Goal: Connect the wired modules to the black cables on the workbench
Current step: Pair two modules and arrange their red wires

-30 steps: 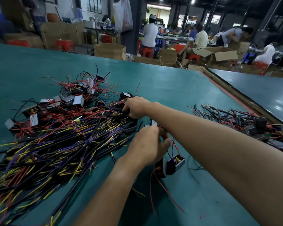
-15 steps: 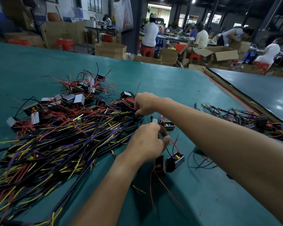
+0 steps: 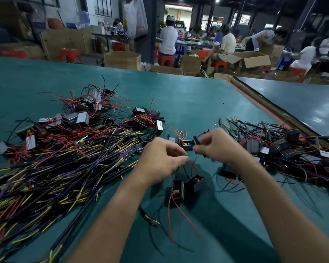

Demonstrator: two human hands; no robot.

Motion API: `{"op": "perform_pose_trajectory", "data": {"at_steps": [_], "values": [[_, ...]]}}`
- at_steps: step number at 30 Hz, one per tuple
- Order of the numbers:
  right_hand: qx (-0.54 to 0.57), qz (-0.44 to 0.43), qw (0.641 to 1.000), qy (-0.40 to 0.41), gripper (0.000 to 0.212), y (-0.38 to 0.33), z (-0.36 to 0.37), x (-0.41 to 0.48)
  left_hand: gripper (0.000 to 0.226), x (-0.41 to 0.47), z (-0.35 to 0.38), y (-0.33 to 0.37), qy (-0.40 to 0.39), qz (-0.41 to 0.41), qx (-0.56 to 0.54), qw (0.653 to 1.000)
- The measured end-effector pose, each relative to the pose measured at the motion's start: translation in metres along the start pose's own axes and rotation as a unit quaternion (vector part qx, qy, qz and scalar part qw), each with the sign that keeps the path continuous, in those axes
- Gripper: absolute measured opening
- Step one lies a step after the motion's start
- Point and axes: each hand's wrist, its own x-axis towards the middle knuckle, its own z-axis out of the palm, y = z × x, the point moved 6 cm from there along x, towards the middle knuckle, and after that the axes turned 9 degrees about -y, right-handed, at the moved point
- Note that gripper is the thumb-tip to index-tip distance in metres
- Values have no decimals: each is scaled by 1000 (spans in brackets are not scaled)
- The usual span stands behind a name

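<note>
Left hand grip is pinching red wires from two modules just below. Right hand grip is holding a black cable end alongside, probably lining up the join; cable pile is lying left.

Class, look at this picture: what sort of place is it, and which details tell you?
Probably an electronics assembly workshop: heaps of wires on a green workbench, cardboard boxes, and workers on red stools behind.

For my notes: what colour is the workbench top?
The workbench is teal green, head view.
</note>
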Motion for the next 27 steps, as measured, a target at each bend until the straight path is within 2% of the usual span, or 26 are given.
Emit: {"op": "perform_pose_trajectory", "data": {"at_steps": [3, 5, 7, 9, 12, 17, 20, 23, 27], "values": [[-58, 46, 997, -13, 37, 16, 15, -12, 11, 0, 2, -1, 1, -2, -68, 998], [-39, 13, 999, 23, 29, 9, 10, -16, 17, 1, 1, -3, 13, -12, -96, 995], [48, -41, 995, 76, 16, -1, -1, -21, 19, 1, -1, -6, 24, -25, -111, 993], [157, -83, 979, 105, 13, -7, -9, -26, 20, 1, -2, -8, 33, -35, -123, 991], [248, -113, 956, 106, 16, -8, -11, -30, 21, 2, 1, -10, 36, -42, -125, 991], [373, -136, 913, 89, 11, -7, -13, -31, 24, 2, 6, -9, 27, -51, -122, 991], [391, -144, 905, 87, 11, -9, -13, -33, 24, 3, 5, -7, 25, -44, -113, 992], [381, -155, 908, 81, 12, -13, -14, -36, 13, 2, 6, -2, 11, -31, -120, 992], [373, -163, 909, 88, 15, -14, -18, -37, 22, 0, 13, 4, -17, 2, -137, 990]]}}
